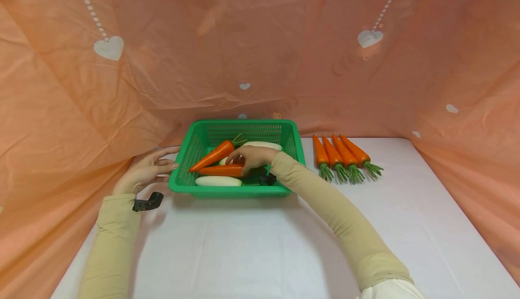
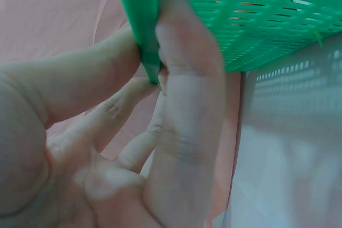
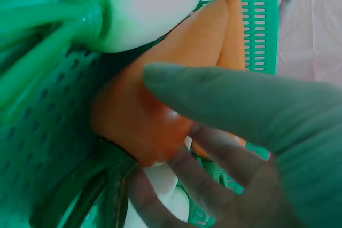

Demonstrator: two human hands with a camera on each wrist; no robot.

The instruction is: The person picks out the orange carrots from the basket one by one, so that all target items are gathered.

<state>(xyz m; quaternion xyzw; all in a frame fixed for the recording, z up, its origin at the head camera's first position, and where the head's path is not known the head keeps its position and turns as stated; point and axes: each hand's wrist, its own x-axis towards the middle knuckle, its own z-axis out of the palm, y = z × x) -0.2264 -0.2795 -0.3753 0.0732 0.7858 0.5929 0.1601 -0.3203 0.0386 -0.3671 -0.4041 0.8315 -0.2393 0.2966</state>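
Note:
A green plastic basket [image 1: 239,189] stands at the back of the table. My left hand [image 1: 148,170] holds its left rim, with thumb and fingers on either side of the rim [image 2: 140,30] in the left wrist view. Inside the basket, my right hand [image 1: 257,156] grips an orange carrot [image 3: 155,94] near its leafy end, thumb on top and fingers along the far side. Another carrot [image 1: 215,156] with green tops lies slanted behind it. A white radish [image 1: 218,181] lies along the front wall, and a second white radish [image 1: 264,145] is at the back, partly covered by the hand.
Right of the basket, several carrots [image 1: 334,156] lie side by side, their green tops toward me. A white cloth [image 1: 243,245] covers the table. Orange sheeting with white hearts [image 1: 260,55] hangs close behind the basket and along both sides.

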